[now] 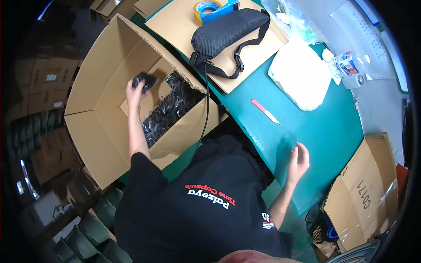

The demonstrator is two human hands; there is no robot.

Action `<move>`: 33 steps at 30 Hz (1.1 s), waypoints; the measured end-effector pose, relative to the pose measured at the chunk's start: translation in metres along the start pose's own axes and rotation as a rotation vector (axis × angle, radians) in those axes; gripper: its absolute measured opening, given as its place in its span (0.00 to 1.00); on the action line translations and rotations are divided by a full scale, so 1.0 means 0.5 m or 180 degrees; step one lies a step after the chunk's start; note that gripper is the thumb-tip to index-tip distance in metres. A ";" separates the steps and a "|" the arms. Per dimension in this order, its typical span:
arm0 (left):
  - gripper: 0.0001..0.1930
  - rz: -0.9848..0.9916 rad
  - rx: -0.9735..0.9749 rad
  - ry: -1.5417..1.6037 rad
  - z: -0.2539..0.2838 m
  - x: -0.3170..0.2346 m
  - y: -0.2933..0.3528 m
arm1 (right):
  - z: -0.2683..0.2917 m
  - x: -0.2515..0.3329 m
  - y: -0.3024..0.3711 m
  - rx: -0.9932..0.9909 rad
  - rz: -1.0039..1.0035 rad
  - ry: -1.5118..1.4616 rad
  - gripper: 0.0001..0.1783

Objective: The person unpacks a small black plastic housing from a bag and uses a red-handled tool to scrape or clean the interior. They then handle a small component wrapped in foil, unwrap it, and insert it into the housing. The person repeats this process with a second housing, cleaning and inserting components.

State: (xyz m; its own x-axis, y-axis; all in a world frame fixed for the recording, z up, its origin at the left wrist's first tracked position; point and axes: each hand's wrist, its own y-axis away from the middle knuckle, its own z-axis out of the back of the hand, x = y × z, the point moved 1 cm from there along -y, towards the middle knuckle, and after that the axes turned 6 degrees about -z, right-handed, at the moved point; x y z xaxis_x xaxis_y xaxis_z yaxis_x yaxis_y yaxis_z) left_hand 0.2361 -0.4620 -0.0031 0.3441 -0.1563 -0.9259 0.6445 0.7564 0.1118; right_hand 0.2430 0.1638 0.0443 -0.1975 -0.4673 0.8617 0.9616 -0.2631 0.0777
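Observation:
My left hand (134, 93) reaches into a tall open cardboard box (94, 98), its fingers closed around a black item in shiny clear plastic wrap (144, 82). What the item is inside the wrap I cannot make out. Several similar black plastic-wrapped items (164, 116) lie piled along the near right side of the box. My right hand (300, 162) hangs over the near part of the green table (245, 107), fingers loosely curved and apart, holding nothing. Nearest to it on the table is a slim red tool with a pale pointed end (265, 111).
A black waist bag (228, 37) with a strap and cable lies on flat cardboard (171, 22), beside a tape dispenser (215, 11). To the right are a white bag (300, 72) and a clear bottle (346, 65). Another open carton (366, 188) stands at lower right.

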 end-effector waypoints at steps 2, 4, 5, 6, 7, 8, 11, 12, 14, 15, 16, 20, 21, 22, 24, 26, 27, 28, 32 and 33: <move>0.25 0.0106 -0.0203 -0.1683 -0.006 0.130 -0.066 | -0.006 -0.002 0.002 -0.0041 -0.0093 -0.0058 0.08; 0.29 0.0564 0.0165 -0.1900 -0.031 0.224 -0.115 | -0.009 0.000 0.005 -0.0140 -0.0087 -0.0120 0.08; 0.31 0.0639 0.0243 -0.2013 -0.020 0.274 -0.124 | -0.014 0.001 0.007 -0.0107 -0.0082 -0.0163 0.08; 0.33 0.0687 0.0353 -0.2117 -0.027 0.305 -0.137 | -0.017 0.001 0.009 -0.0119 -0.0081 -0.0202 0.08; 0.33 0.0719 0.0374 -0.1980 -0.047 0.318 -0.140 | -0.015 0.003 0.014 -0.0178 -0.0076 -0.0183 0.07; 0.34 0.0754 0.0382 -0.1851 -0.059 0.329 -0.141 | -0.014 0.005 0.019 -0.0226 -0.0071 -0.0174 0.07; 0.33 0.0947 0.0577 -0.1430 -0.131 0.312 -0.115 | -0.011 0.006 0.036 -0.0406 -0.0138 -0.0061 0.07; 0.32 0.1021 0.0600 -0.1321 -0.129 0.309 -0.113 | -0.014 0.007 0.041 -0.0420 -0.0176 -0.0068 0.07; 0.29 0.0930 0.0673 -0.1512 -0.121 0.300 -0.112 | -0.023 0.002 0.046 -0.0416 -0.0232 -0.0037 0.07; 0.28 0.0878 0.0743 -0.1588 -0.131 0.294 -0.113 | -0.025 -0.003 0.048 -0.0445 -0.0258 -0.0001 0.07; 0.27 0.0865 0.0824 -0.1653 -0.135 0.288 -0.112 | -0.028 -0.007 0.049 -0.0457 -0.0269 -0.0006 0.07; 0.26 0.0854 0.1214 -0.1647 -0.143 0.277 -0.110 | -0.044 -0.020 0.043 -0.0580 -0.0314 -0.0027 0.07; 0.28 0.0917 0.1335 -0.1497 -0.157 0.272 -0.096 | -0.043 -0.004 0.035 -0.0591 -0.0217 0.0226 0.06; 0.30 0.0759 0.1327 -0.2009 -0.133 0.282 -0.120 | -0.051 0.008 0.026 -0.0591 -0.0164 0.0308 0.06; 0.32 0.0049 0.1365 -0.2400 -0.057 0.306 -0.198 | -0.067 0.004 0.007 -0.0642 0.0134 0.0181 0.05; 0.27 -0.0574 0.0982 -0.2779 -0.084 0.278 -0.166 | -0.054 0.015 0.003 -0.0646 0.0111 0.0152 0.05; 0.23 -0.1113 0.0825 -0.1883 -0.135 0.224 -0.108 | -0.039 0.014 0.008 -0.0696 0.0096 0.0213 0.05; 0.21 -0.1231 0.0369 -0.2357 -0.080 0.211 -0.158 | -0.040 0.019 0.004 -0.0648 0.0161 0.0135 0.06; 0.13 -0.1487 -0.0592 -0.1235 -0.141 0.002 -0.061 | -0.024 -0.008 0.017 -0.0793 0.0063 0.0100 0.07; 0.12 -0.1916 -0.0819 -0.1142 -0.128 -0.040 -0.060 | -0.025 -0.014 0.013 -0.0766 0.0004 0.0134 0.07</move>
State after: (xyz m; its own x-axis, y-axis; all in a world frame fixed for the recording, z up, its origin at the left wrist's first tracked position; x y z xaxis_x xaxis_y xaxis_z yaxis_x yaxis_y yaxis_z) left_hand 0.1661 -0.4407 -0.0112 0.2123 -0.7548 -0.6206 0.6268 0.5924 -0.5061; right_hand 0.2481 0.1550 0.0325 -0.2090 -0.5011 0.8398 0.8898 -0.4537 -0.0492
